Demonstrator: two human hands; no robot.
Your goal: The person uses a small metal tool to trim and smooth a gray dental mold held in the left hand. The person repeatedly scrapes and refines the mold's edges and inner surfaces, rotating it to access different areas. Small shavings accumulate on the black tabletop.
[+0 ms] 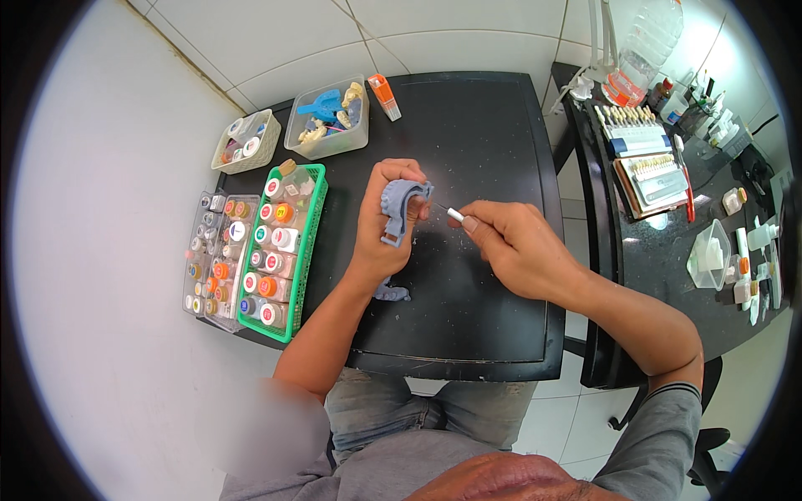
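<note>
My left hand (380, 244) is raised over the black table, fingers wrapped round a grey-blue dental arch model (393, 199). A row of teeth shows along the model's curved edge. From the right, my right hand (525, 250) pinches a small hand tool with a white handle (454, 215). Its thin dark shank points at the end of the arch near my left fingertips; whether the tip touches the model I cannot tell. Below my left wrist, a second grey-blue dental model piece (391, 293) lies on the tabletop, partly hidden by the forearm.
Left of my arm stand a green basket (313, 213) of capped jars and a clear organiser (199, 250). A clear tub (322, 149) of dental models, a cream basket (266, 144) and an orange-and-white box (384, 97) sit at the back. Shade guides (635, 134) lie on the right-hand counter.
</note>
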